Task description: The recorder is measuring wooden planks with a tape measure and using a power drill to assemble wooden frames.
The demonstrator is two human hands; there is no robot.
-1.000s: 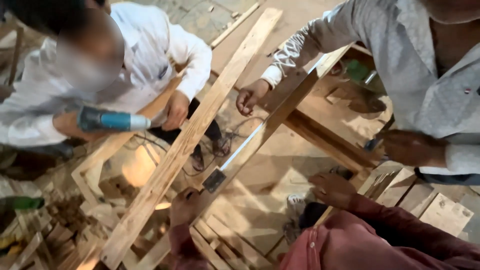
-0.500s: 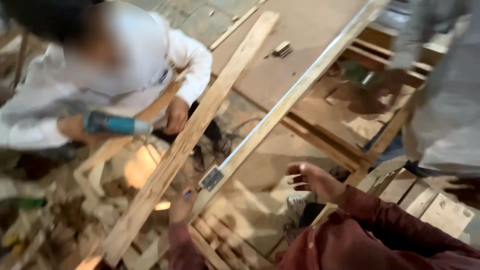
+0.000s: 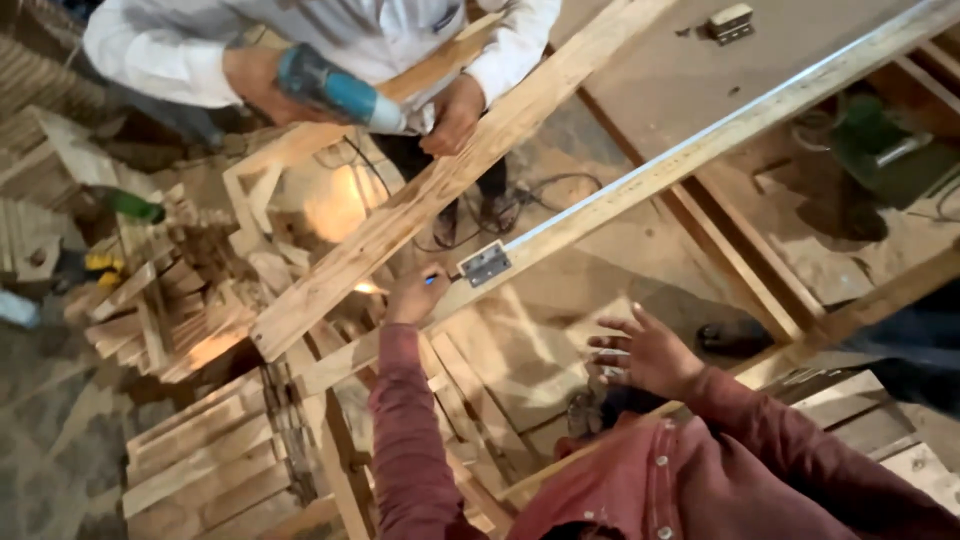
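Note:
My left hand (image 3: 415, 293) is closed around a small blue-tipped pen or marker, held against a wooden rail right beside a metal hinge (image 3: 485, 264) at the end of a long narrow batten (image 3: 700, 150). My right hand (image 3: 645, 352) hovers with fingers spread, holding nothing, above the wooden frame below. A wide plank (image 3: 440, 190) runs diagonally from the lower left to the upper right. A person in a white shirt across from me holds a blue power drill (image 3: 335, 92) and rests a hand (image 3: 455, 112) on the wide plank.
Stacks of wooden slats (image 3: 200, 460) and offcuts (image 3: 160, 290) lie at the left. A green tool (image 3: 870, 140) sits at the right under the frame. A cable (image 3: 520, 195) trails on the dusty floor. A small metal piece (image 3: 730, 22) lies on the board top right.
The view has shifted left and down. The person at the right has dropped out of view. My right hand stays spread; my left hand has come up beside the hinge.

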